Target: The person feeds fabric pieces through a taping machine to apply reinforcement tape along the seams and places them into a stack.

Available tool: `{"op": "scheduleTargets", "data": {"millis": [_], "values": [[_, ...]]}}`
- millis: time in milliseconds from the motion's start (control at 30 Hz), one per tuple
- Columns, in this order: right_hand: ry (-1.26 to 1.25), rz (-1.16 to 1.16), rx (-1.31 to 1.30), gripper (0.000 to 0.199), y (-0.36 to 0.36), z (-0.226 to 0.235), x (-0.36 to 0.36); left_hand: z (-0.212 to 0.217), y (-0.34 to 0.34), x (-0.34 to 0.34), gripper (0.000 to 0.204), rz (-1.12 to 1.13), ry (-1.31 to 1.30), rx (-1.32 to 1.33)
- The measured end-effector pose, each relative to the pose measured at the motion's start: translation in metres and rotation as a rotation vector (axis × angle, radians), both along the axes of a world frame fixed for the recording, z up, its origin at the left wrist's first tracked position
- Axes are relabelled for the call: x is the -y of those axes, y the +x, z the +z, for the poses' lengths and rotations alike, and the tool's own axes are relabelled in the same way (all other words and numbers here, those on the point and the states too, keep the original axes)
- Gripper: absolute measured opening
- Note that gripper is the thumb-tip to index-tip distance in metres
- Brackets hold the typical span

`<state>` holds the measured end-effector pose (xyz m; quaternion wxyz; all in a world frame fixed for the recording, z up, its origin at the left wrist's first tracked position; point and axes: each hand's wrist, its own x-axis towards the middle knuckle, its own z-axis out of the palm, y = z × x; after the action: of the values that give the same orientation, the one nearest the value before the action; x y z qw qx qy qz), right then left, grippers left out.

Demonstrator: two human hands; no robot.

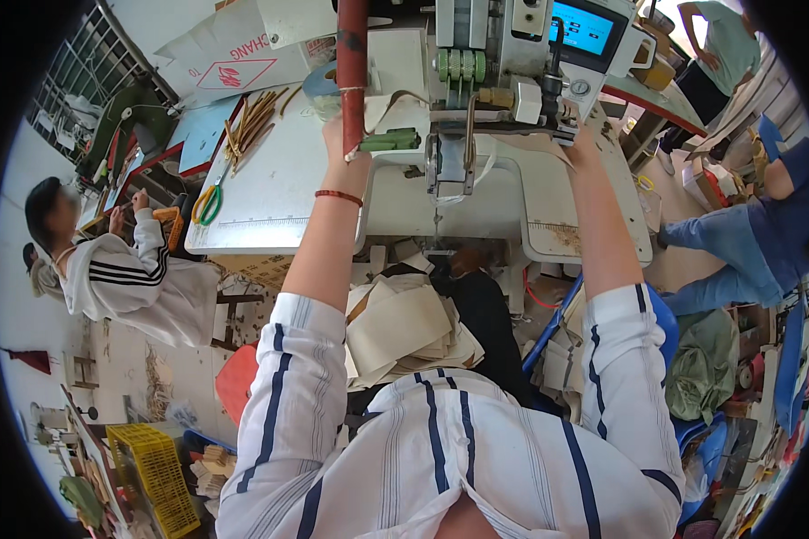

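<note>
- Machine (451, 163): it stands at the far side of the white worktop (279, 180), between your two hands; its top runs out of the upper edge.
- Your left hand (333, 140) is partly behind the red pole (351, 81). You cannot see its fingers, so whether it grasps anything cannot be told.
- Your right hand (584, 144) is at the right of the machine's head, fingers hidden by metal parts. A pale tan piece (537, 144) reaches toward it; whether you grip that cannot be told.
- On your left, the scissors (208, 205) with green and orange handles lie near a bundle of brown strips (250, 126).
- The blue roll (320, 81) is partly covered by the pole.
- Below the worktop's near edge, your pile of pale sheets (400, 323) overlaps itself, and your striped shirt (476, 431) hides its lower part.
- The screen (580, 31) is cut off at the top.
- At far right, the co-worker in jeans (737, 242) is hard to make out near the dark rim.
</note>
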<state>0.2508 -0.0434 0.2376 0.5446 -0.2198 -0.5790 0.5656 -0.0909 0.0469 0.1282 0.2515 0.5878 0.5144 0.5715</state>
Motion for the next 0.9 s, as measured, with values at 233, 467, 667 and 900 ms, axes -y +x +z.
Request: {"op": "scheduleTargets", "data": {"millis": [233, 467, 667, 900], "values": [[0.251, -0.786, 0.972, 0.028, 0.005, -0.07, -0.021, -0.028, 0.042, 0.091, 0.023, 0.146, -0.168, -0.14], [-0.026, -0.524, 0.603, 0.012, -0.043, -0.177, 0.08, -0.087, 0.007, 0.264, 0.019, -0.242, -0.343, -0.969], [0.452, -0.11, 0.887, 0.036, -0.12, -0.196, 0.153, -0.096, 0.028, 0.296, 0.014, -0.008, -0.051, -0.919], [0.762, 0.056, 0.938, 0.034, -0.126, -0.18, 0.167, -0.057, 0.043, 0.32, 0.02, -0.321, -0.154, -0.32]]}}
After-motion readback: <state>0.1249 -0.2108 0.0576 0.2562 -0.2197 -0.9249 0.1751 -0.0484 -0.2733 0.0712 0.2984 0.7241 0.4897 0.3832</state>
